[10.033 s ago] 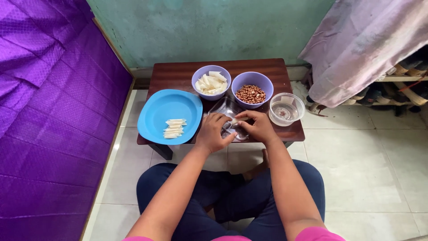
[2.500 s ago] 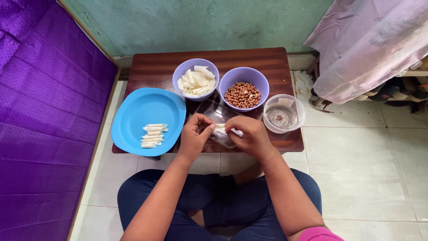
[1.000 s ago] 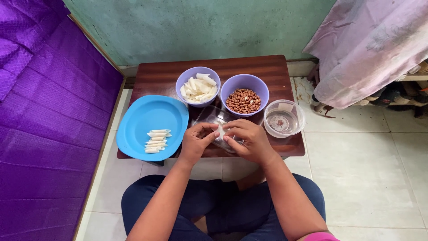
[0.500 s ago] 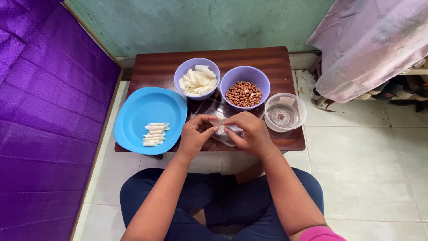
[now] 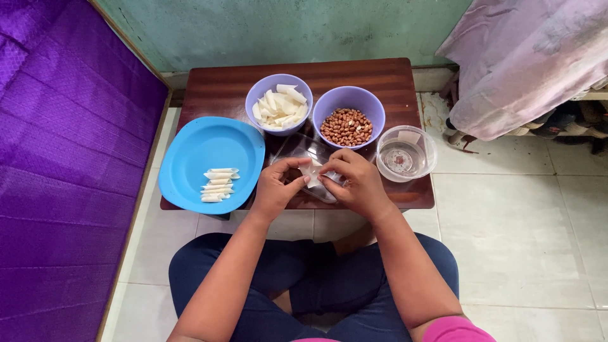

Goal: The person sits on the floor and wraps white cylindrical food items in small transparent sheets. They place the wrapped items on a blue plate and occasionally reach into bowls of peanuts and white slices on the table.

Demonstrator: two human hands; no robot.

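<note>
My left hand (image 5: pixel 275 189) and my right hand (image 5: pixel 356 180) meet over a clear plastic sheet (image 5: pixel 303 151) at the front of a low dark wooden table (image 5: pixel 354 73). Both hands pinch a small white wrapper piece (image 5: pixel 311 175) between their fingertips. A blue plate (image 5: pixel 202 149) to the left holds several rolled white pieces (image 5: pixel 218 184). Behind the hands stand a purple bowl of white wrapper pieces (image 5: pixel 279 105) and a purple bowl of peanuts (image 5: pixel 348 120).
A small clear bowl with a little water (image 5: pixel 405 152) sits at the table's right edge. A purple cloth (image 5: pixel 57 145) covers the left side. Pale fabric (image 5: pixel 532 57) hangs at the upper right. White floor tiles (image 5: pixel 525 234) lie around my crossed legs.
Both hands have stayed over the clear sheet, working the small white piece. The head view has shifted slightly. The pieces on the blue plate look unchanged.
</note>
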